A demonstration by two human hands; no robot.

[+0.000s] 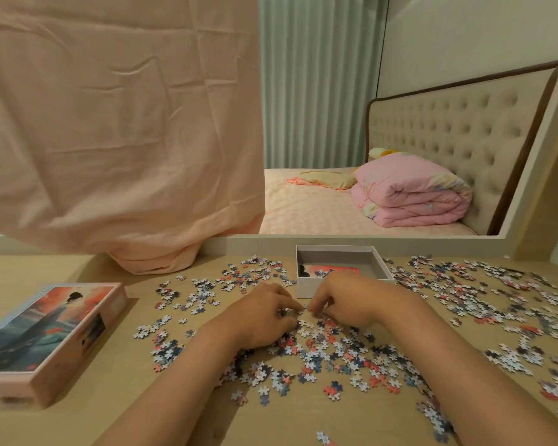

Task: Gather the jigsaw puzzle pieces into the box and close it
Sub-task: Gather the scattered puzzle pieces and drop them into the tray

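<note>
The left hand (264, 313) is curling its fingers and thumb round a few puzzle pieces (335, 352) at the middle of the table (116, 410). The right hand (339, 300) is pressing bent fingertips into the same pile just beside it; whether it is pinching any cannot be told. Loose pieces are lying scattered over the middle and right of the surface. The open box (306, 286) is sitting just behind the right hand near the far edge. The picture-printed lid (45, 329) is resting by the left edge, and a pink cloth (110, 123) is hanging over the far left corner.
</note>
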